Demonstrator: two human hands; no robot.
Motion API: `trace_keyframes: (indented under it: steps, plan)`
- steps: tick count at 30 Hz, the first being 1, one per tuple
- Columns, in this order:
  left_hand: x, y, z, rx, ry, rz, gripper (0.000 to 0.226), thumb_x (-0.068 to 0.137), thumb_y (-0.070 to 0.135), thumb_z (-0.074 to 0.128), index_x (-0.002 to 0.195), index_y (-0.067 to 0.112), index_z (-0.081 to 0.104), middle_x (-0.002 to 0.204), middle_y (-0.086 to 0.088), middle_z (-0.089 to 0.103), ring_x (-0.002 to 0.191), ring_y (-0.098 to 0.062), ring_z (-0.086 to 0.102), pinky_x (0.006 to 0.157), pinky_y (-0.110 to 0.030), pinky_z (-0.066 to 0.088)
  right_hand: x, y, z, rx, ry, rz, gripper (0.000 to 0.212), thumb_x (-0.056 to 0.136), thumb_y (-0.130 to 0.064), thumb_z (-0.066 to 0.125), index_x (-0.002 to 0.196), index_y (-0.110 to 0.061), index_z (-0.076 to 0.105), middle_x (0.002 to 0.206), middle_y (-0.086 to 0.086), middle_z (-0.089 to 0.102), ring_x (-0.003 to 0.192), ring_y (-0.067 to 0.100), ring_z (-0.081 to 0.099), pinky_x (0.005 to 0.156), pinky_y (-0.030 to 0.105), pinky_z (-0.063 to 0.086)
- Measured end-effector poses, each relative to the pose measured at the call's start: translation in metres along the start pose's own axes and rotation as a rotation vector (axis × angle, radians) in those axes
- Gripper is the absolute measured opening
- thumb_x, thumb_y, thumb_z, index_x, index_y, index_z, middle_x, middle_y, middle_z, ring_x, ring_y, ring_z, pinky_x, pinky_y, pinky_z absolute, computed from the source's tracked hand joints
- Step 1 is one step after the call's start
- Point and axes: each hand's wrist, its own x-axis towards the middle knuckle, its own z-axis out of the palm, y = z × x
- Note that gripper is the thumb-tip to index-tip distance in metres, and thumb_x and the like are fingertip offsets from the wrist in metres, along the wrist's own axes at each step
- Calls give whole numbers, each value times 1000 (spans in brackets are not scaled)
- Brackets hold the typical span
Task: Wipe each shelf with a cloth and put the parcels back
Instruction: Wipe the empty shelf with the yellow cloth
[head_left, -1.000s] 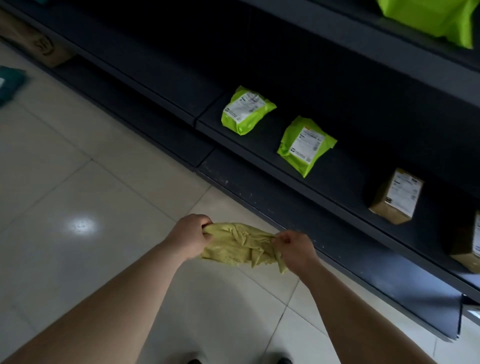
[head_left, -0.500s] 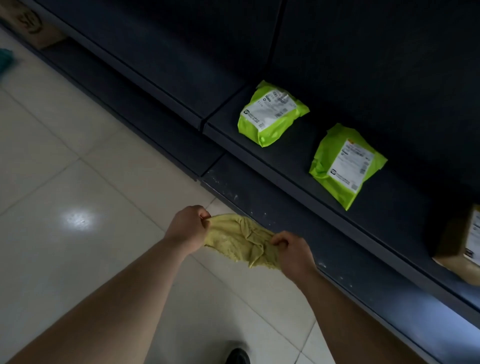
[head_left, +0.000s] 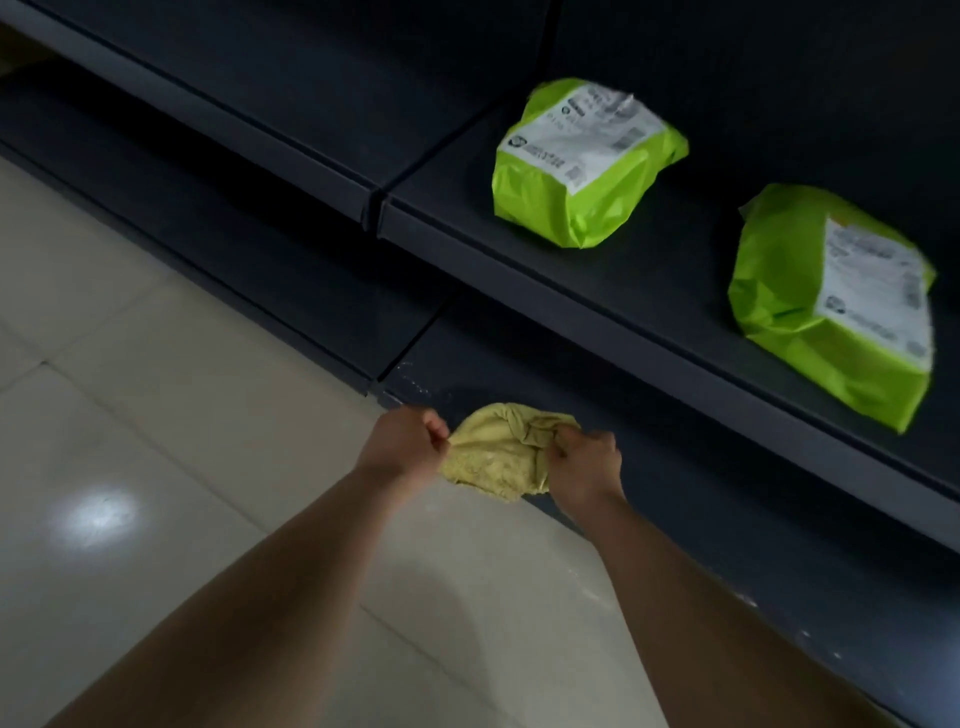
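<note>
Both hands, left hand (head_left: 402, 447) and right hand (head_left: 584, 465), grip the cloth (head_left: 493, 457); wiping seems not yet begun, two parcels (head_left: 582, 166) lie on the shelf (head_left: 623, 291).

Both forearms come in from 6 o'clock toward the middle of the view. The left hand (head_left: 402, 449) and the right hand (head_left: 587, 467) each grip one end of a crumpled yellow cloth (head_left: 491, 460), bunched between them. The right hand is at 3 o'clock of the cloth. The cloth is seen over the front edge of the bottom shelf (head_left: 519, 374), where pale specks show. At 1 o'clock from the hands, a dark shelf (head_left: 597, 275) carries two green parcels with white labels: the first parcel (head_left: 582, 166) and, at 4 o'clock from it and apart, the second parcel (head_left: 831, 306). At 9 o'clock lies the pale tiled floor (head_left: 156, 415) with a bright reflection.
</note>
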Motion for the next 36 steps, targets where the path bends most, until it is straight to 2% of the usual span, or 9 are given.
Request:
trace_keyframes:
  steps: [4, 8, 11, 15, 19, 22, 26, 32, 36]
  plan:
    - [44, -24, 25, -7, 21, 52, 12, 87, 12, 62, 96, 17, 68, 90, 3, 66, 84, -12, 63, 74, -21, 47, 41, -13, 32, -168, 55, -49, 49, 96, -42, 41, 141, -20, 40, 145, 11, 27, 129, 32, 29, 111, 43, 22]
    - [86, -52, 35, -27, 13, 109, 18, 84, 8, 60, 94, 21, 67, 95, 4, 68, 91, -12, 65, 81, -24, 51, 72, -21, 62, -393, 48, -76, 90, 81, -76, 39, 151, -22, 21, 153, 7, 21, 138, 33, 18, 115, 49, 5]
    - [110, -72, 32, 52, 194, 148, 26, 87, 8, 53, 104, 20, 69, 110, 1, 67, 104, -18, 61, 91, -30, 49, 88, -23, 75, -402, 81, -86, 107, 71, -86, 36, 153, -21, 13, 154, 5, 17, 140, 33, 14, 115, 50, 3]
    - [128, -100, 27, 244, 437, 160, 40, 91, 8, 49, 128, 15, 59, 133, -5, 54, 120, -26, 48, 99, -36, 39, 109, -29, 89, -479, 165, -151, 91, 84, -72, 34, 154, -20, 8, 155, 9, 12, 139, 35, 12, 116, 52, 3]
    - [137, -123, 23, 325, 402, 237, 51, 85, 2, 50, 135, 12, 53, 142, -3, 50, 128, -22, 48, 109, -32, 35, 123, -47, 90, -655, 231, -174, 62, 96, -46, 26, 153, -25, 11, 158, 15, -5, 143, 38, 1, 116, 56, -5]
    - [138, -132, 19, 389, 391, 325, 55, 84, -1, 50, 137, 14, 52, 142, -1, 50, 130, -21, 46, 111, -32, 32, 132, -60, 88, -749, 268, -181, 55, 96, -32, 35, 149, -26, 22, 153, 16, 8, 138, 40, 13, 115, 54, 8]
    - [141, -142, 10, 359, 388, 408, 56, 81, -8, 50, 132, 14, 57, 137, -1, 55, 123, -25, 49, 108, -32, 35, 143, -74, 101, -610, 227, -230, 60, 92, -22, 44, 149, -29, 25, 147, 12, 20, 130, 37, 26, 113, 50, 19]
    - [142, -147, 5, 250, 392, 439, 55, 83, -8, 48, 133, 13, 56, 137, -1, 55, 124, -20, 48, 104, -24, 33, 147, -108, 116, -394, 82, -359, 68, 91, -15, 42, 152, -34, 20, 157, 1, 7, 140, 35, 9, 118, 49, 8]
    - [141, -147, 1, 162, 379, 412, 53, 85, -8, 44, 133, 12, 56, 136, -2, 55, 125, -20, 48, 103, -22, 33, 146, -122, 130, -314, 0, -490, 66, 92, -11, 42, 151, -36, 25, 159, -6, 7, 144, 29, 3, 120, 39, 0]
